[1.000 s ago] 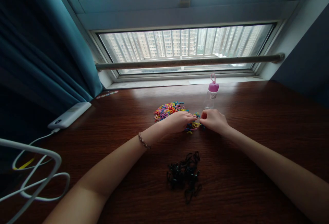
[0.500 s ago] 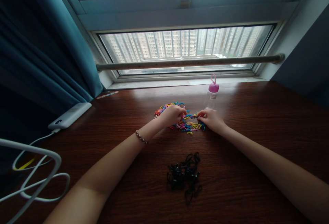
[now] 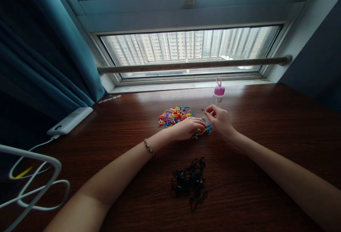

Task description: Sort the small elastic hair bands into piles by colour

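Observation:
A loose heap of multicoloured hair elastics (image 3: 173, 115) lies on the wooden table, spreading to the right beneath my left hand (image 3: 192, 126). That hand is palm down, its fingers stretched over the bands and partly hiding them. My right hand (image 3: 218, 119) is raised a little beside the heap's right end, thumb and forefinger pinching a thin black hair elastic (image 3: 201, 110). A few blue and yellow bands show between the two hands. Closer to me sits a separate pile of black hair elastics (image 3: 188, 178), with neither hand touching it.
Behind my right hand stands a clear bottle with a pink lid (image 3: 219, 90). A white power bank (image 3: 69, 121) with a white cable lies at the left, by the blue curtain (image 3: 71, 47). The window and a horizontal rail (image 3: 186, 65) are at the back.
My right hand has lifted away from the coloured bands with a black hair elastic in its pinch. My left hand has shifted right and flattened over the bands.

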### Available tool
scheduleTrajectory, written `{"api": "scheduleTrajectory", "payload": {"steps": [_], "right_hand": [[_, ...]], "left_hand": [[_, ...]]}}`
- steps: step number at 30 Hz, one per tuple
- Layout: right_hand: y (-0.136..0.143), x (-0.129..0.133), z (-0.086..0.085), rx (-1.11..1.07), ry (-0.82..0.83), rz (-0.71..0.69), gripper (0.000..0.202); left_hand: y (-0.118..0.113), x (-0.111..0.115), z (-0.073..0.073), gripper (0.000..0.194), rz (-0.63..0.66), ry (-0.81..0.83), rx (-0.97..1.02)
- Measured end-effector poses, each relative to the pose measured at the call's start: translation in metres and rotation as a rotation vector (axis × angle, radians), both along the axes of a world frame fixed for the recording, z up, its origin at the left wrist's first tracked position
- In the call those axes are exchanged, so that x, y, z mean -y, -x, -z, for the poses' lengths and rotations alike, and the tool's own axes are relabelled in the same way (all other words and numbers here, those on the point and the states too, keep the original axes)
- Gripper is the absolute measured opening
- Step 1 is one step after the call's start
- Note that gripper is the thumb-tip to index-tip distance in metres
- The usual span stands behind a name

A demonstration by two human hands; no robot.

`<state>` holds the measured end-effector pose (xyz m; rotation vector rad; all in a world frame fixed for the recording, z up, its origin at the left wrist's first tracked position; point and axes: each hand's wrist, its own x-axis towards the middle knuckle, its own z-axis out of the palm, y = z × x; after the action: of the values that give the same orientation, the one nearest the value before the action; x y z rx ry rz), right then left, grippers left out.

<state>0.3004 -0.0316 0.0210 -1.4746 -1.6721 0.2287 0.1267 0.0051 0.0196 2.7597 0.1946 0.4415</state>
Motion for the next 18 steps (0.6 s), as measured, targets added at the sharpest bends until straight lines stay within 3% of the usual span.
{"api": "scheduleTrajectory", "payload": {"steps": [9,13,18], "right_hand": [[0.005,0.010,-0.013,-0.089,-0.098,-0.017,0.011],[0.004,0.008,-0.011,-0.131,-0.098,0.008,0.013],[0.004,0.009,-0.017,-0.207,0.002,-0.073,0.015]], "left_hand": [[0.001,-0.002,-0.001,0.036,-0.075,0.065,0.017],[0.004,-0.004,-0.001,0.024,-0.214,0.034,0.045],[0.008,-0.004,-0.002,0.015,-0.462,-0.169,0.031]]}}
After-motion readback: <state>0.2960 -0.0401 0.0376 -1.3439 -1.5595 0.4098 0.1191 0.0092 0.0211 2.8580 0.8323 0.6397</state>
